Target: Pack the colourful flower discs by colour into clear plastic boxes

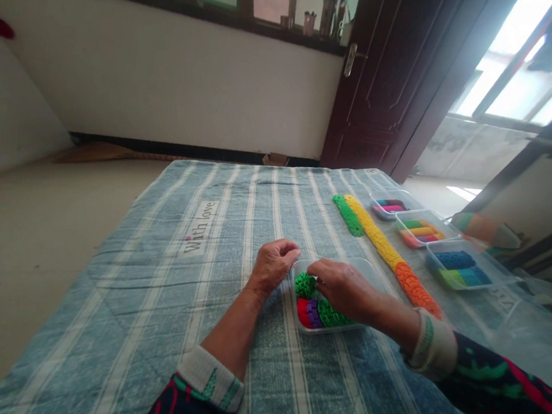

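Note:
A clear plastic container (366, 267) sits on the bed in front of me. Inside it are a green woven-looking roll (305, 286) at the left and a row of red (303, 314), purple (313, 314) and green pieces (331, 314) along the near side. My right hand (345, 285) reaches over the container, its fingers closed at the edge of the green roll. At the container's far left corner is my left hand (277, 261), thumb and fingers pressed together; anything between them is too small to make out.
Right of the container lie a green strip (348, 215) and a long yellow (373, 234) and orange strip (416, 287). Beyond them, clear boxes (454, 258) with coloured rolls line the bed's right side. A striped cloth (140, 282) covers the bed; a dark door (388, 54) stands behind.

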Motion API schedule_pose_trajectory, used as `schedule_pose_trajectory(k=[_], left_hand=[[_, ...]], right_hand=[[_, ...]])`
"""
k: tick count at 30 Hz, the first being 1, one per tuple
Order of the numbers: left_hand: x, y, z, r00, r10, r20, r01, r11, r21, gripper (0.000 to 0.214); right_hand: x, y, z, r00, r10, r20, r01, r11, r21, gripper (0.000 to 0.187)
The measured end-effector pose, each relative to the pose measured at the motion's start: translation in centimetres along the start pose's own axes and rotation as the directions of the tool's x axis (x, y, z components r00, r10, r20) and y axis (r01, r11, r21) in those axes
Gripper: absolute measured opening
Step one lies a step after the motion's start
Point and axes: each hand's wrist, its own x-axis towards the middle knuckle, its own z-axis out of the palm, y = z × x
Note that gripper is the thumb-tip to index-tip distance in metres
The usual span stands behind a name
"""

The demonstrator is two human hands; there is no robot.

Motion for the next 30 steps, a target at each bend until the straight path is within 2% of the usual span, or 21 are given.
schedule_pose_trajectory(k=[4,8,10,13,16,18,20,24,30], left_hand=[[-1.0,1.5,-1.1,0.999,0.022,0.024,-0.023,0.999,0.033,0.021],[-3.1,2.8,-2.4,0.975,0.120,0.186,-0.164,0.956,0.245,0.024],[-4.1,3.3,-2.7,0.960,0.170,0.221,-0.245,0.894,0.374,0.031],[-5.2,4.1,-2.4,0.950,0.202,0.236,-0.304,0.765,0.568,0.036],[-5.5,4.9,-1.7,0.942,0.128,0.309,-0.317,0.634,0.705,0.031],[-5.5,5.4,-1.2,0.943,0.053,0.330,-0.298,0.581,0.758,0.029],[-5.4,5.7,-0.9,0.946,0.015,0.325,-0.276,0.568,0.775,0.028],[-5.3,6.1,-1.0,0.950,0.017,0.312,-0.261,0.594,0.761,0.022],[-5.2,5.8,-0.9,0.955,-0.017,0.295,-0.230,0.584,0.778,0.020]], right_hand=[[0.1,0.0,0.3,1.000,0.017,-0.016,-0.018,0.999,-0.050,0.016],[0.1,-0.1,0.4,0.999,0.025,-0.040,-0.027,0.999,-0.045,0.013],[0.1,-0.3,0.4,0.998,0.032,-0.046,-0.034,0.999,-0.033,0.012],[0.3,-0.5,0.3,0.998,0.047,-0.045,-0.048,0.999,-0.010,0.011],[0.4,-0.6,0.3,0.996,0.065,-0.053,-0.063,0.997,0.035,0.011],[0.4,-0.7,0.4,0.996,0.072,-0.061,-0.067,0.995,0.073,0.011],[0.5,-0.7,0.5,0.995,0.081,-0.064,-0.073,0.992,0.106,0.011],[0.6,-0.5,0.8,0.993,0.097,-0.074,-0.084,0.983,0.165,0.013],[0.6,-0.5,0.8,0.990,0.120,-0.071,-0.103,0.973,0.205,0.013]])
